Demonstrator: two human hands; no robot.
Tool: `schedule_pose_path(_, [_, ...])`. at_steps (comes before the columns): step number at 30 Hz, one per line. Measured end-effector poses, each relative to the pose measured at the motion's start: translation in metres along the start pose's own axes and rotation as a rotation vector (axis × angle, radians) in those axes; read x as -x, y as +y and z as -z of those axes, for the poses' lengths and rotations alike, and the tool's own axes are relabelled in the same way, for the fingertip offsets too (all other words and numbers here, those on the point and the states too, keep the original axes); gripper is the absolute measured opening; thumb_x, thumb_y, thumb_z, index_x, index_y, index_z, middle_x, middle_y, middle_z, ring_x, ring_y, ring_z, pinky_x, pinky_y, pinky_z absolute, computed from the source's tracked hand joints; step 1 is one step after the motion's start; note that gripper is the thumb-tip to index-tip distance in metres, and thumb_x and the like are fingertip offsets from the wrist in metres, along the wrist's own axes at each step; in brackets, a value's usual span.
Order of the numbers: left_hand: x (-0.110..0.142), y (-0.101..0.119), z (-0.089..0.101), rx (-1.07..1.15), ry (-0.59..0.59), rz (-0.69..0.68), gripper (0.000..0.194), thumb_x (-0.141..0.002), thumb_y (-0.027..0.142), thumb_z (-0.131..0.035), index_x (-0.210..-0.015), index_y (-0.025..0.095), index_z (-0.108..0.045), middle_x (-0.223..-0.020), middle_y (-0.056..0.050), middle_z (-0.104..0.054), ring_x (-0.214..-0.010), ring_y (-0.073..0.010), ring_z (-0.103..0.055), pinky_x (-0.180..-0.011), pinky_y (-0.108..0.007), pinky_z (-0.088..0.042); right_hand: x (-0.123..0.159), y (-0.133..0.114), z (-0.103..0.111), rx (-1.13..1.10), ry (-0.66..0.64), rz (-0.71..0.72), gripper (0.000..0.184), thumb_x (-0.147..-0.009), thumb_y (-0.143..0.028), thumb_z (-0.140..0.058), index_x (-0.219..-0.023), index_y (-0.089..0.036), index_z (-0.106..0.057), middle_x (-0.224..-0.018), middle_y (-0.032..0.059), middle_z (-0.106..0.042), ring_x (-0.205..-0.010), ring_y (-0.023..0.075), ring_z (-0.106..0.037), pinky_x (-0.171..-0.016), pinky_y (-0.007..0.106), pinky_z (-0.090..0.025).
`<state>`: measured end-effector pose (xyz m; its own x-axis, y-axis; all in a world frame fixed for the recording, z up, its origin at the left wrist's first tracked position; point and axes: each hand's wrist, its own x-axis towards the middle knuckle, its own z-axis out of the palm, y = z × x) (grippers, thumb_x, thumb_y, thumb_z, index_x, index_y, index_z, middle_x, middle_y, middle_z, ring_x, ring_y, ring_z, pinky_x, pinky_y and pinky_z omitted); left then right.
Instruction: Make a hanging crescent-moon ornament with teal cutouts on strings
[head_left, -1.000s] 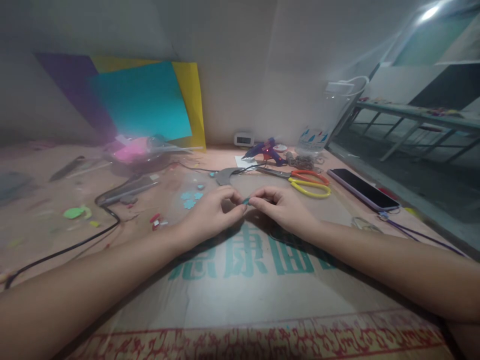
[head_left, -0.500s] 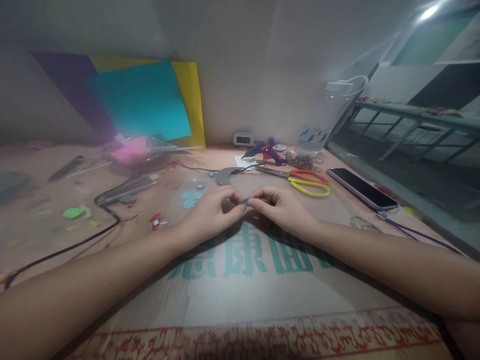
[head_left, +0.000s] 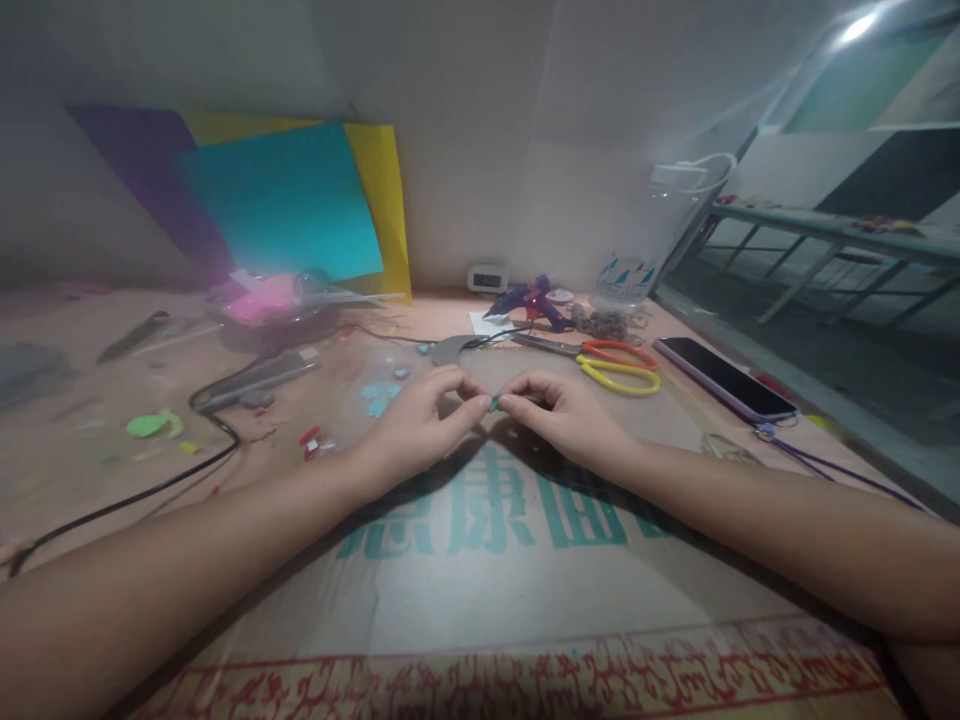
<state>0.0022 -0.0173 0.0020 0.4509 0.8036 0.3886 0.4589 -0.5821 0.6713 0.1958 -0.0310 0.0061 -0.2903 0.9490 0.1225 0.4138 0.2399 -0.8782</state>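
Observation:
Between the fingertips of both hands is a tiny blue-green piece, mostly covered; its exact kind is too small to make out. My left hand pinches it from the left, thumb and forefinger together. From the other side my right hand pinches at it too, fingers curled. Both hands are just above the cardboard printed with green characters. Light-blue flower-shaped cutouts lie beside my left hand. Beyond my right hand rest scissors with orange and yellow handles.
At the back stand a purple glue gun, a small digital clock and coloured sheets against the wall. A phone lies at the right edge. A black cable crosses the left side, near green scraps.
My left hand has shifted very slightly, and a little more of the blue-green piece shows between the fingertips. The other things lie as before.

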Motion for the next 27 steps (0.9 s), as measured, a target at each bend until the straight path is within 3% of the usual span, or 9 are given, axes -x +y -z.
schedule_pose_path(10, [0.0007,0.0003,-0.0006,-0.029,0.007,-0.015,0.015,-0.088,0.029,-0.052,-0.084,0.018,-0.061,-0.088,-0.003,-0.066,-0.088,-0.0195,-0.060,-0.081,-0.032,-0.045,-0.0002,0.0025,0.0011,0.155,0.013,0.122,0.023,-0.086,-0.037,-0.056,-0.084,-0.016,-0.066,-0.065,-0.0005,-0.060,-0.058,0.0115,-0.051,-0.054,0.022,-0.038])
schedule_pose_path(18, [0.0015,-0.0034,-0.0013,-0.103,0.042,-0.135,0.013,-0.087,0.029,-0.058,-0.085,0.018,-0.064,-0.088,-0.003,-0.066,-0.089,-0.0185,-0.060,-0.082,-0.032,-0.044,0.0004,0.0051,0.0028,0.189,0.006,0.207,0.018,-0.088,-0.031,-0.057,-0.083,-0.017,-0.067,-0.076,0.0006,-0.068,-0.071,0.0130,-0.059,-0.067,0.023,-0.043])
schedule_pose_path(27, [0.0018,-0.0058,-0.0018,-0.153,0.041,-0.184,0.010,-0.087,0.028,-0.059,-0.084,0.020,-0.063,-0.088,-0.003,-0.066,-0.089,-0.0192,-0.060,-0.082,-0.033,-0.043,0.0001,0.0064,0.0016,0.230,-0.001,0.214,0.015,-0.086,-0.029,-0.059,-0.082,-0.019,-0.067,-0.075,0.0003,-0.070,-0.068,0.0133,-0.060,-0.065,0.024,-0.043])
